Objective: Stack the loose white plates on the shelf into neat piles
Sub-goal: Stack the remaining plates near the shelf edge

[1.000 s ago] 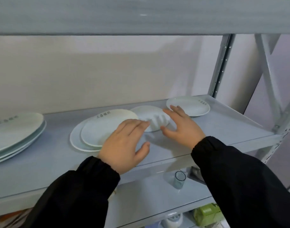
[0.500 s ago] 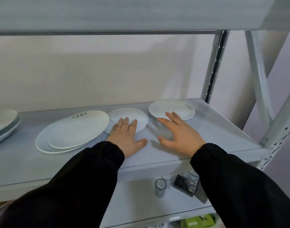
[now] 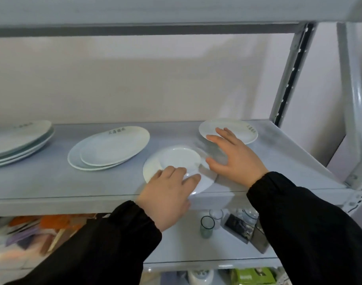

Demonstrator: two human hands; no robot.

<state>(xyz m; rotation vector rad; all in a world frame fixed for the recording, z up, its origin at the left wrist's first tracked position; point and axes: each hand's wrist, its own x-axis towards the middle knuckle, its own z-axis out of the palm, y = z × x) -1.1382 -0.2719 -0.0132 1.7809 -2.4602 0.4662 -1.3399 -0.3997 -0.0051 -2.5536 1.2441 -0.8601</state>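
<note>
A small round white plate [image 3: 180,159] lies at the front edge of the grey shelf [image 3: 52,182], its near rim slightly over the edge. My left hand [image 3: 167,194] lies on that near rim, fingers and thumb pressed on top. My right hand [image 3: 233,157] is spread open just right of it, fingertips over the near rim of another white plate [image 3: 237,128] at the back right. Two oval white plates [image 3: 114,147] lie stacked unevenly in the middle. A pile of oval plates [image 3: 17,138] sits at the far left.
The upper shelf board [image 3: 176,9] hangs low overhead. A slotted metal post [image 3: 289,75] stands at the back right corner. On the lower shelf are a small glass [image 3: 206,226], a dark box [image 3: 246,229] and a green packet [image 3: 254,276].
My left hand has pulled the small round plate forward to the shelf's front edge. My right hand has reached further back toward the right plate.
</note>
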